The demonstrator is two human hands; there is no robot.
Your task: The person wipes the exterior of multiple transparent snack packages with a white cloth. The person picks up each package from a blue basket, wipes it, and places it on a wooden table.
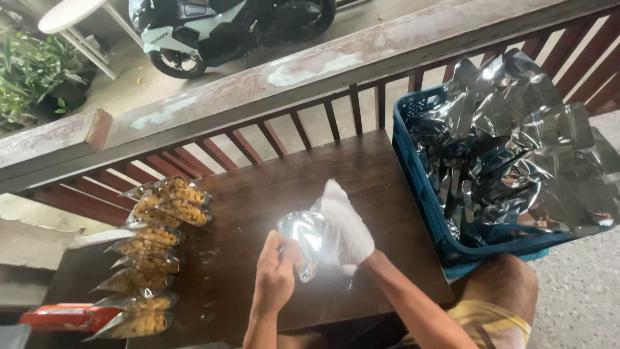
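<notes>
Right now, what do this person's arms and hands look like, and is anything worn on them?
The left hand is bare, with no glove, ring or watch showing. The right hand wears a white glove or cloth covering up to the wrist. Both forearms are bare, with no sleeves in view.

A: what packaging is lying around?

B: mostly silver foil. One shiny pouch [305, 242] sits over the middle of the table, pinched by the left hand [274, 274], with the gloved right hand [345, 229] against its other side. A whole heap of empty foil bags [516, 148], crumpled and reflective, fills the blue crate [413, 174] on the right.

A: anything filled?

B: yeah, a row of clear packs [152, 258] with yellow-brown snack inside runs down the table's left edge, overlapping each other. A flat red-orange package [68, 317] lies at the bottom left, just beside the last one.
</notes>
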